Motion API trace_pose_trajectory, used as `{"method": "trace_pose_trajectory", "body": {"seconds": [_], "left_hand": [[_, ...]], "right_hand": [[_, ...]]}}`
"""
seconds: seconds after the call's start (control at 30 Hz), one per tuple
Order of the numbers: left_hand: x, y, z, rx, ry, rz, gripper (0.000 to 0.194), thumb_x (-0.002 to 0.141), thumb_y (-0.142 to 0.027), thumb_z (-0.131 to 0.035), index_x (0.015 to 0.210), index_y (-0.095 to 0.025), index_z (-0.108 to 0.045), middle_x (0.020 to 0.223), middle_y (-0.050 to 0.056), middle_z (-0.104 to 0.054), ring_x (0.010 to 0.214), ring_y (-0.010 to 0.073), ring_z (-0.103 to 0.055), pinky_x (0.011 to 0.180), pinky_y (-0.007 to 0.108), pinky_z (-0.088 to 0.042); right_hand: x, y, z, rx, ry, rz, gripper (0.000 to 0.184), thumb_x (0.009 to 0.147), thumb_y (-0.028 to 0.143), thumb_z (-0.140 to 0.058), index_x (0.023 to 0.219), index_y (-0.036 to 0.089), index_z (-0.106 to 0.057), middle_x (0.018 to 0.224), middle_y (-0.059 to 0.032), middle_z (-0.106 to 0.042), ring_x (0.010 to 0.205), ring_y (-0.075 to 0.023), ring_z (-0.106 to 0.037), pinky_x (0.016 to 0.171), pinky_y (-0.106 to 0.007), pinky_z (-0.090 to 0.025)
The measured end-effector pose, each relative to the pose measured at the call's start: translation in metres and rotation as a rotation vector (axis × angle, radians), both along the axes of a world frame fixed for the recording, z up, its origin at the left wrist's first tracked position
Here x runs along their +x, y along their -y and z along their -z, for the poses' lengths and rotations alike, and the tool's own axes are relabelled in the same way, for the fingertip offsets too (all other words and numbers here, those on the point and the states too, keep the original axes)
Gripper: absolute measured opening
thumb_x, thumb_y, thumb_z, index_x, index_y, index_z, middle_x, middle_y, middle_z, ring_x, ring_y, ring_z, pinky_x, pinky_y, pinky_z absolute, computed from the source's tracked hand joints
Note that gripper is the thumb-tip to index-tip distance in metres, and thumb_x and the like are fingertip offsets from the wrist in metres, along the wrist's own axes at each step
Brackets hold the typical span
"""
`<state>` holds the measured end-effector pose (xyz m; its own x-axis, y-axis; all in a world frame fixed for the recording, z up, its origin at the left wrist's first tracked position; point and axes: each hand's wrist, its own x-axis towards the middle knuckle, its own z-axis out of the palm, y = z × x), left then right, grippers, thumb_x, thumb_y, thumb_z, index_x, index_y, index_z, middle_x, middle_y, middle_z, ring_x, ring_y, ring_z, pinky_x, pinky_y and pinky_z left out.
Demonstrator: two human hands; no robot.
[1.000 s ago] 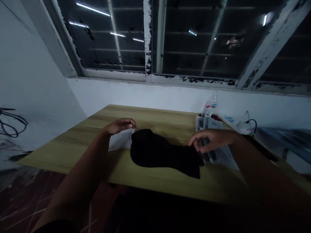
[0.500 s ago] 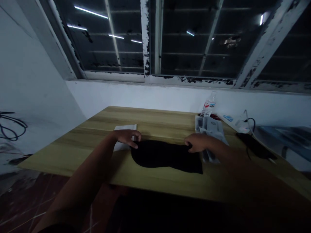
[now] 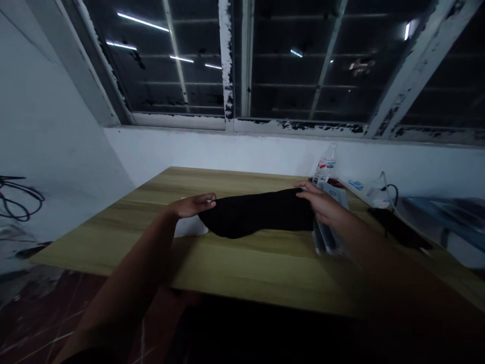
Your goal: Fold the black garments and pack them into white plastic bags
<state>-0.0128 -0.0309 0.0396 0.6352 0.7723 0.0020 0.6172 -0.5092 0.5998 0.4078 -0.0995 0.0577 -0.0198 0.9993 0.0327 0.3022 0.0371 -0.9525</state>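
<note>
Table, wood-grain top [image 3: 242, 268]: white sheet [image 3: 190, 227], just below the left fingers [image 3: 204, 200]; clear-wrapped packets [image 3: 330, 238], just beside the right fingers [image 3: 314, 194]; clear plastic bottle [image 3: 325, 164], beyond those fingers.

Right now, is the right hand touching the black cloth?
Touching. The head view shows the right hand holding the end of the black cloth, wrapped over its edge.
</note>
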Motion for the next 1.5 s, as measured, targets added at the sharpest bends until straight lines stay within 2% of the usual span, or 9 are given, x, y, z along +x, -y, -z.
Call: {"method": "trace_pose_trajectory", "body": {"seconds": [0.23, 0.33, 0.53, 0.73, 0.83, 0.97, 1.13, 1.33, 1.5], "left_hand": [[-0.022, 0.009, -0.013, -0.314, 0.244, 0.013, 0.069, 0.084, -0.061, -0.068, 0.135, -0.026, -0.039, 0.080, -0.002, -0.058, 0.064, 0.0141, -0.053, 0.059, 0.025, -0.041], [-0.026, 0.007, -0.014, -0.331, 0.198, -0.023, 0.088, 0.080, -0.061, -0.072, 0.149, -0.027, -0.029, 0.099, 0.005, -0.069, 0.080, 0.0190, -0.065, 0.068, 0.027, -0.049], [-0.023, -0.006, -0.003, -0.175, -0.228, -0.122, 0.083, 0.082, -0.075, -0.060, 0.143, -0.019, -0.053, 0.119, 0.013, -0.073, 0.109, 0.0281, -0.067, 0.086, 0.031, -0.051], [-0.023, -0.004, -0.009, -0.274, -0.394, -0.127, 0.061, 0.074, -0.073, -0.067, 0.096, -0.016, -0.072, 0.092, 0.010, -0.074, 0.078, 0.0235, -0.066, 0.063, 0.028, -0.047], [-0.023, 0.000, -0.011, -0.305, -0.314, -0.126, 0.052, 0.074, -0.067, -0.068, 0.086, -0.016, -0.068, 0.078, 0.006, -0.068, 0.071, 0.0214, -0.063, 0.060, 0.028, -0.046], [-0.028, 0.004, -0.011, -0.387, -0.085, -0.209, 0.054, 0.075, -0.059, -0.070, 0.109, -0.018, -0.063, 0.090, 0.006, -0.070, 0.071, 0.0211, -0.065, 0.061, 0.030, -0.051], [-0.030, 0.005, -0.014, -0.460, 0.044, -0.124, 0.055, 0.083, -0.056, -0.072, 0.120, -0.020, -0.053, 0.081, 0.004, -0.069, 0.063, 0.0188, -0.067, 0.059, 0.029, -0.051], [0.038, 0.021, -0.002, -0.595, 0.252, 0.285, 0.079, 0.089, -0.067, -0.067, 0.148, -0.022, -0.041, 0.119, 0.015, -0.073, 0.091, 0.0233, -0.073, 0.081, 0.036, -0.054], [0.091, 0.029, 0.021, -0.571, 0.140, 0.335, 0.069, 0.091, -0.066, -0.066, 0.144, -0.024, -0.052, 0.118, 0.012, -0.072, 0.078, 0.0147, -0.068, 0.076, 0.032, -0.051]], "right_hand": [[-0.014, 0.014, 0.005, -0.136, 0.107, -0.136, 0.054, 0.091, 0.025, -0.044, 0.144, 0.034, -0.037, 0.102, -0.0038, -0.070, 0.091, -0.0261, -0.069, 0.075, -0.039, -0.054], [-0.016, 0.012, 0.014, -0.050, 0.314, -0.098, 0.051, 0.097, 0.024, -0.040, 0.147, 0.030, -0.035, 0.123, -0.0095, -0.070, 0.108, -0.0275, -0.068, 0.088, -0.041, -0.053], [-0.025, 0.012, 0.042, 0.052, 0.773, -0.131, 0.066, 0.091, 0.029, -0.064, 0.150, 0.018, -0.037, 0.135, -0.0201, -0.065, 0.123, -0.0309, -0.063, 0.101, -0.041, -0.046], [-0.035, 0.019, 0.043, -0.080, 1.027, -0.152, 0.078, 0.082, 0.031, -0.073, 0.150, 0.013, -0.039, 0.124, -0.0214, -0.070, 0.110, -0.0331, -0.068, 0.087, -0.039, -0.048], [-0.038, 0.014, 0.039, -0.108, 1.013, -0.173, 0.088, 0.076, 0.027, -0.075, 0.154, 0.013, -0.036, 0.131, -0.0211, -0.067, 0.115, -0.0326, -0.066, 0.088, -0.037, -0.048], [-0.040, 0.006, 0.037, -0.125, 0.972, -0.209, 0.102, 0.069, 0.023, -0.078, 0.159, 0.015, -0.031, 0.145, -0.0217, -0.059, 0.128, -0.0343, -0.060, 0.095, -0.039, -0.048], [-0.036, 0.007, 0.030, -0.170, 0.892, -0.230, 0.096, 0.075, 0.025, -0.071, 0.161, 0.015, -0.029, 0.131, -0.0195, -0.069, 0.109, -0.0313, -0.068, 0.084, -0.037, -0.051], [-0.033, 0.012, 0.029, -0.183, 0.697, -0.146, 0.068, 0.084, 0.025, -0.057, 0.150, 0.022, -0.041, 0.121, -0.0126, -0.072, 0.098, -0.0273, -0.069, 0.076, -0.035, -0.053], [-0.037, 0.011, 0.025, -0.245, 0.387, -0.160, 0.061, 0.083, 0.022, -0.048, 0.144, 0.028, -0.042, 0.128, -0.0091, -0.069, 0.103, -0.0254, -0.069, 0.074, -0.034, -0.056]]}}
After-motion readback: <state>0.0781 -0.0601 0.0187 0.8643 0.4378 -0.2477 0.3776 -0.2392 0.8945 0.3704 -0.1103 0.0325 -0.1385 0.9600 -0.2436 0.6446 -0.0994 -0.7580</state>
